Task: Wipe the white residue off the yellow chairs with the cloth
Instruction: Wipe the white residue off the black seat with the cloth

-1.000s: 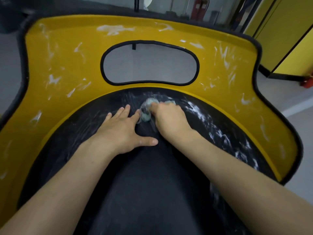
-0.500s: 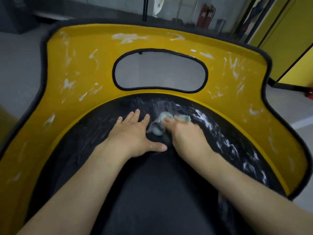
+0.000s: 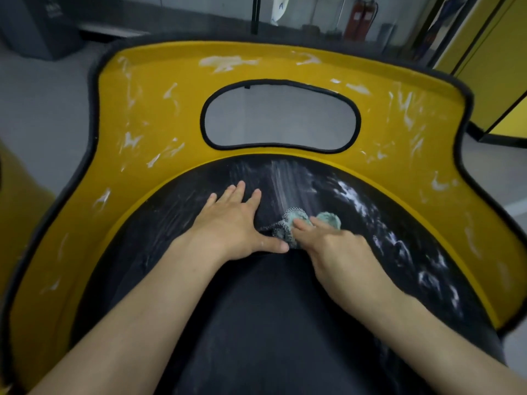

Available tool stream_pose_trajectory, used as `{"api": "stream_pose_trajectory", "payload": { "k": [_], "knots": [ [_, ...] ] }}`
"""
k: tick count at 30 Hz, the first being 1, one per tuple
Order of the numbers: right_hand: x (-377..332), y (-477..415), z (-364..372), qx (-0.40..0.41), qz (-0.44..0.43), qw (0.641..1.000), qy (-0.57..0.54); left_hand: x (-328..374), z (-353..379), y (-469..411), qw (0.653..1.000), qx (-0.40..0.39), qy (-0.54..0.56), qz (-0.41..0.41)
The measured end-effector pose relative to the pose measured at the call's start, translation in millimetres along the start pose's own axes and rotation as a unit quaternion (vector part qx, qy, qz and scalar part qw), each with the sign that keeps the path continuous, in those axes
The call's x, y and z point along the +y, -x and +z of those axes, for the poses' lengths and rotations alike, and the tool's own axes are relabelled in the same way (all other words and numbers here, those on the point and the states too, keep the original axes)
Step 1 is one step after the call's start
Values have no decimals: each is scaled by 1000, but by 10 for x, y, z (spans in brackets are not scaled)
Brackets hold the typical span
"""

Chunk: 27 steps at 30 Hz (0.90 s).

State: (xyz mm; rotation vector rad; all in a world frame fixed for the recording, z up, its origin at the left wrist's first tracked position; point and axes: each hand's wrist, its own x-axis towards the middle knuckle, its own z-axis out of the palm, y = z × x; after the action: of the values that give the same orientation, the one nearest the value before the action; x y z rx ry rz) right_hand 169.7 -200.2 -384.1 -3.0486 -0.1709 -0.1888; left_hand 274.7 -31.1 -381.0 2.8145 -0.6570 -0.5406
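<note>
A yellow chair with a black seat pad fills the view. White residue streaks its yellow backrest and the right part of the black pad. My right hand presses a crumpled pale green cloth onto the pad with curled fingers over it. My left hand lies flat on the pad just left of the cloth, fingers spread, thumb touching the cloth's edge. A smeared white track runs up the pad above the cloth.
An oval cut-out with black trim opens through the backrest. Yellow panels stand at the right. Red fire extinguishers and a dark bin stand on the grey floor behind.
My right hand has dragged the cloth down the pad toward me, leaving a smeared white track above it. My left hand has stayed flat on the pad.
</note>
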Motion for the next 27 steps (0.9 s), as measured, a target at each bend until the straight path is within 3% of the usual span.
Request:
{"api": "stream_pose_trajectory", "payload": {
  "k": [6,10,13,17,19,24,27],
  "knots": [
    [161,-1050,229,20,33,993,112,-20,71,-12,1000,6,8,1],
    [130,-1631,278,23,68,993,89,10,74,-25,1000,5,7,-3],
    [143,-1068,212,31,43,995,85,12,39,-33,1000,6,3,-3],
    [53,206,-34,29,8,999,-11,17,-11,-22,1000,-8,-4,-1],
    [112,253,-14,28,-5,1000,-2,9,-14,-29,1000,-12,-7,0],
    [424,-1099,215,21,63,989,131,-13,50,-54,1000,-15,-1,1],
    [381,-1476,203,27,113,986,116,-3,63,-79,1000,-5,-3,-3]
  ]
}}
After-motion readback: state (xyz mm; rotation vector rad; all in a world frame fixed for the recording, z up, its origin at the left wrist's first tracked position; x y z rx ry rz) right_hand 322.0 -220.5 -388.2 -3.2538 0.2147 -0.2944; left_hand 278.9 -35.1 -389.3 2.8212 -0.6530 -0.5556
